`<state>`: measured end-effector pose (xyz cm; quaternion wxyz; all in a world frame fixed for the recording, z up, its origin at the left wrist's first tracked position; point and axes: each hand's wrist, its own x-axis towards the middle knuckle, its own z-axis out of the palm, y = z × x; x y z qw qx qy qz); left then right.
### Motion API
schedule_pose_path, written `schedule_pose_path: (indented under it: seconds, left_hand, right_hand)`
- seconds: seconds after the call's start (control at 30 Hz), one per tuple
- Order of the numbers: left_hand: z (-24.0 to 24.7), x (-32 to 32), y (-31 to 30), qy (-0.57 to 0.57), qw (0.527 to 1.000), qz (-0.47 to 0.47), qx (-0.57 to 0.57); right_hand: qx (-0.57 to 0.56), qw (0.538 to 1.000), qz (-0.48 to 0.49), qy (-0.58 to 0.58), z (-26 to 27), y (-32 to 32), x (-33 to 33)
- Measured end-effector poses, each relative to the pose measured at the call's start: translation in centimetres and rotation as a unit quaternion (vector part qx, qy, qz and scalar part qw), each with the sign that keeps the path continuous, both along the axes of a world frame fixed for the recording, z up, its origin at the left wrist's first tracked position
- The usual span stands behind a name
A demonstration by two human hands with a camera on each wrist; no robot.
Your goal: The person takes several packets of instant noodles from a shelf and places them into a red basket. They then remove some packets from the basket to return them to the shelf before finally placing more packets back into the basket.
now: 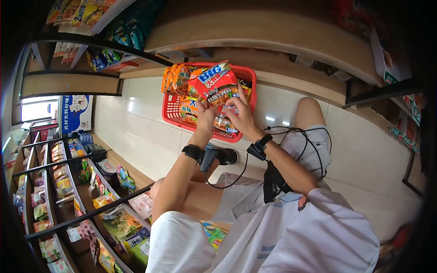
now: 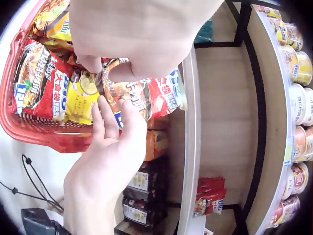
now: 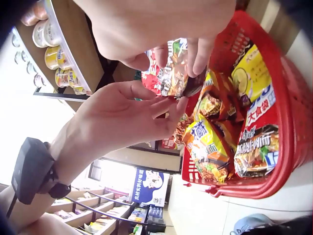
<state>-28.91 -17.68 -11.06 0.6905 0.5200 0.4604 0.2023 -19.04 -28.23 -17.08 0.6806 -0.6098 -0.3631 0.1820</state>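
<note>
Both hands hold a red instant noodle packet [image 1: 217, 84] marked BIG over a red plastic basket [image 1: 171, 103]. My left hand [image 1: 207, 119] pinches the packet's lower left edge. On its right side, my right hand [image 1: 242, 116] grips the lower edge, one finger lying up along the side. Inside the basket are orange noodle packets [image 1: 180, 78], a yellow packet [image 2: 80, 100] and another red noodle packet [image 2: 41, 81]. In the left wrist view my left hand [image 2: 132, 36] covers part of the held packet.
The basket stands on pale floor tiles [image 1: 136, 132] beside a wooden shelf unit [image 1: 264, 27]. Snack shelves [image 1: 84, 200] run along the left. Noodle cups [image 2: 299, 105] line another shelf. A black cable [image 1: 248, 170] links the wrist devices, looping near the right knee [image 1: 309, 113].
</note>
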Motion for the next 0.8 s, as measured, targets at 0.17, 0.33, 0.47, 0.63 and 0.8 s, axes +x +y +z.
schedule_pose_path:
  seconds: [0.17,0.33,0.47,0.63,0.8]
  left_hand:
    - [2.1,2.1,-1.8,-0.076,0.989,-0.025,0.125]
    - [4.8,6.3,-3.8,-0.156,0.948,-0.133,0.245]
    - [7.2,10.6,-5.6,-0.166,0.911,-0.207,0.317]
    - [9.9,15.7,-7.9,-0.189,0.893,-0.286,0.292]
    - [10.4,20.8,-10.7,-0.201,0.881,-0.353,0.242]
  right_hand:
    - [0.081,0.995,-0.017,-0.048,5.1,-1.3,2.5]
    - [0.098,0.985,-0.107,-0.09,8.1,-3.3,6.9]
    - [0.136,0.97,-0.177,-0.1,10.6,-5.9,11.1]
    - [0.174,0.951,-0.243,-0.083,12.2,-9.1,15.2]
    - [0.169,0.935,-0.303,-0.073,13.0,-12.9,19.8]
